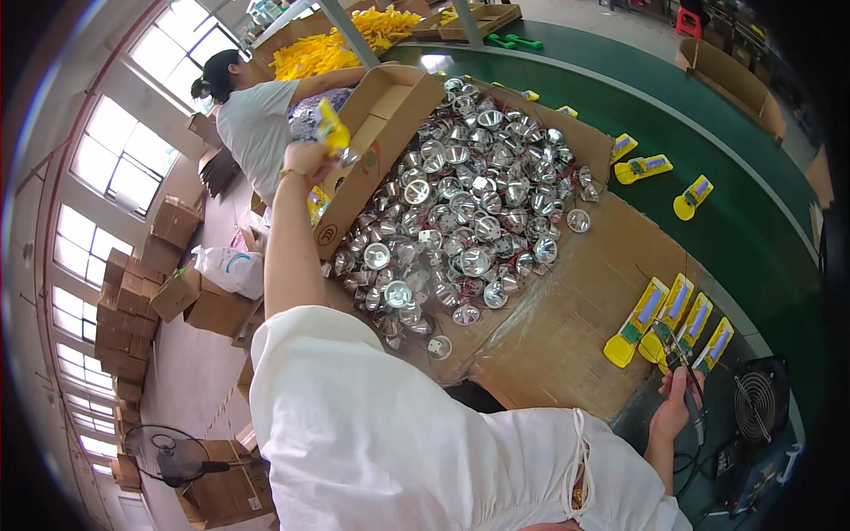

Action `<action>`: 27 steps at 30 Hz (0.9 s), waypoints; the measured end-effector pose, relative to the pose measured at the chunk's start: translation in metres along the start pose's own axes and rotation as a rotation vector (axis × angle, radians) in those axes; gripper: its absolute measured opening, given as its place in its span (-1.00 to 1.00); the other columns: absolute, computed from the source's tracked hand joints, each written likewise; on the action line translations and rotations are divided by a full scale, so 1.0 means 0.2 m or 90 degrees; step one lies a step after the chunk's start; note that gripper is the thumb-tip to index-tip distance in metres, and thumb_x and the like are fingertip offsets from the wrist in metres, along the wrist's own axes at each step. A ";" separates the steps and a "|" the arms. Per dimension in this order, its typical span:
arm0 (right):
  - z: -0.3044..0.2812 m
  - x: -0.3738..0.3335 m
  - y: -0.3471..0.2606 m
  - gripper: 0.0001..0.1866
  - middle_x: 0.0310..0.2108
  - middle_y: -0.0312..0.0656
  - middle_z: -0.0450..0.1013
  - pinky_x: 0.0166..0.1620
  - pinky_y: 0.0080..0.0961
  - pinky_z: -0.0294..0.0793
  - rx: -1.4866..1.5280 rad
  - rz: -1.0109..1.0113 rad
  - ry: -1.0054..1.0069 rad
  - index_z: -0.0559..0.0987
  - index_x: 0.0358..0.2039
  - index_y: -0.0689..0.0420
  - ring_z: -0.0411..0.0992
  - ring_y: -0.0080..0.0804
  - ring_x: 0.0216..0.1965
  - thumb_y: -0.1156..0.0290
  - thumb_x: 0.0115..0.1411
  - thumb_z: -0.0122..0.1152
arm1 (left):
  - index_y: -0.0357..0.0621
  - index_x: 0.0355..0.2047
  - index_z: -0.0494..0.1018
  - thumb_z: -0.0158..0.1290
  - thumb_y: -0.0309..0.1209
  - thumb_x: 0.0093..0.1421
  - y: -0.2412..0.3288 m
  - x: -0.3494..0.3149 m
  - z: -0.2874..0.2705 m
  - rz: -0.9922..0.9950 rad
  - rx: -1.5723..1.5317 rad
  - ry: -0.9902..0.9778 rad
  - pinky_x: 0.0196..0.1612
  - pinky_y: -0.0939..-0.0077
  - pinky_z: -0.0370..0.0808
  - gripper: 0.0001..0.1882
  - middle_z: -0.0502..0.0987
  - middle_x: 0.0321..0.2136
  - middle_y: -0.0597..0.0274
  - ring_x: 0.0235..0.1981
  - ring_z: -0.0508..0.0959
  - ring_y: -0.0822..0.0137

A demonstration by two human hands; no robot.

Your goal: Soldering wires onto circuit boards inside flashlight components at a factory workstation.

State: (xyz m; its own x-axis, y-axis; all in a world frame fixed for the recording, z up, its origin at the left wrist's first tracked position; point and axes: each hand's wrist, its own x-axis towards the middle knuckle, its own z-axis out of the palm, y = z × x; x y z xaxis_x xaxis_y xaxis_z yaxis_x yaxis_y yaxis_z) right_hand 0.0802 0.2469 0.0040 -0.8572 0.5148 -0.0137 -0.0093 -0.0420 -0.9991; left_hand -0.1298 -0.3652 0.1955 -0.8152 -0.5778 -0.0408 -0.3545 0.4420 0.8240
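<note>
A yellow, paddle-shaped plastic piece [334, 133] is gripped by the closed fingers of the left hand [310, 161], extended above the fingertips; beside them a small shiny silver part [349, 158] is seen, though whether it is gripped too cannot be told. The hand is raised by the left side of a long, open, brown cardboard carton [391, 99]. In the right hand [673, 409] a slim, black-handled soldering iron [675, 361] is gripped, its metal end held among four yellow plastic pieces [678, 303] fitted with green circuit boards, laid in a row just beyond the hand, at the right edge of a brown cardboard sheet [575, 327]. Across the sheet's far left part, silver cone-shaped reflectors [465, 203] are heaped. On the dark green bench [708, 248], more yellow pieces [692, 196] are scattered beyond the sheet, and a black, round-grilled fan [757, 403] is placed near the right edge. Beyond the carton, a person in a grey shirt [255, 128] is seen.
</note>
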 end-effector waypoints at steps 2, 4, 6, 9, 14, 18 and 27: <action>0.00 -0.03 -0.02 -0.85 -0.51 -0.26 0.42 -0.50 -0.75 0.30 0.016 -0.005 0.009 0.43 -0.33 0.20 0.35 -0.64 -0.53 0.39 0.15 0.09 | -0.23 -0.56 0.48 0.01 -0.49 0.02 -0.22 0.15 -0.13 -0.103 0.115 0.033 -0.71 0.57 0.36 -0.91 0.48 -0.67 0.25 -0.73 0.45 0.44; -0.01 -0.07 -0.03 -0.85 -0.50 -0.22 0.43 -0.50 -0.73 0.32 0.022 -0.010 0.032 0.42 -0.33 0.22 0.35 -0.62 -0.53 0.42 0.14 0.09 | -0.27 -0.49 0.50 0.02 -0.43 0.00 -0.39 0.19 -0.12 -0.151 0.241 0.038 -0.67 0.48 0.40 -0.85 0.54 -0.60 0.19 -0.64 0.54 0.37; -0.04 -0.09 0.00 -0.84 -0.49 -0.20 0.43 -0.49 -0.72 0.34 0.009 -0.012 0.040 0.43 -0.33 0.23 0.36 -0.61 -0.53 0.42 0.12 0.11 | -0.28 -0.59 0.51 0.07 -0.38 -0.04 -0.40 0.12 0.04 -0.161 0.132 0.131 -0.67 0.47 0.39 -0.82 0.52 -0.64 0.22 -0.69 0.51 0.35; -0.06 -0.11 -0.03 -0.82 -0.49 -0.17 0.44 -0.49 -0.72 0.35 0.011 0.026 0.043 0.43 -0.31 0.25 0.38 -0.59 -0.52 0.43 0.11 0.13 | -0.12 -0.70 0.47 0.07 -0.30 -0.01 -0.44 0.13 -0.08 -0.101 0.415 0.056 -0.75 0.56 0.25 -0.78 0.41 -0.77 0.33 -0.79 0.39 0.46; -0.04 -0.07 -0.11 -0.84 -0.50 -0.17 0.46 -0.46 -0.72 0.38 0.044 0.030 0.010 0.43 -0.33 0.24 0.39 -0.61 -0.52 0.46 0.10 0.16 | -0.16 -0.44 0.56 0.06 -0.11 0.02 -0.07 -0.02 -0.25 0.237 0.687 0.310 -0.33 0.32 0.48 -0.65 0.56 -0.51 0.05 -0.44 0.58 0.11; -0.02 -0.06 -0.08 -0.84 -0.50 -0.16 0.46 -0.46 -0.72 0.38 0.048 0.011 0.034 0.43 -0.33 0.26 0.40 -0.60 -0.52 0.48 0.10 0.14 | -0.13 -0.36 0.53 0.08 -0.28 0.04 0.40 -0.62 0.56 0.404 0.268 0.066 -0.39 0.35 0.44 -0.78 0.55 -0.48 0.10 -0.46 0.56 0.15; -0.12 -0.19 -0.12 -0.86 -0.43 -0.20 0.38 -0.43 -0.68 0.40 0.009 0.036 -0.031 0.41 -0.37 0.26 0.40 -0.57 -0.50 0.47 0.09 0.12 | -0.10 -0.35 0.42 0.21 -0.25 -0.11 0.17 -1.17 1.43 0.694 0.620 -0.294 -0.19 0.31 0.42 -0.67 0.42 -0.32 0.18 -0.20 0.44 0.15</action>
State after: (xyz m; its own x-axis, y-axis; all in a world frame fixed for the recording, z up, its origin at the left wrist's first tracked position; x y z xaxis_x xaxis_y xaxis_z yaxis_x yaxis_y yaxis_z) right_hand 0.1249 0.2500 0.0282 -0.8806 0.4691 -0.0670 0.0326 -0.0813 -0.9962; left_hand -0.0817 -0.0184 0.0712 -0.8712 0.4909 0.0008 0.4882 0.8666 -0.1031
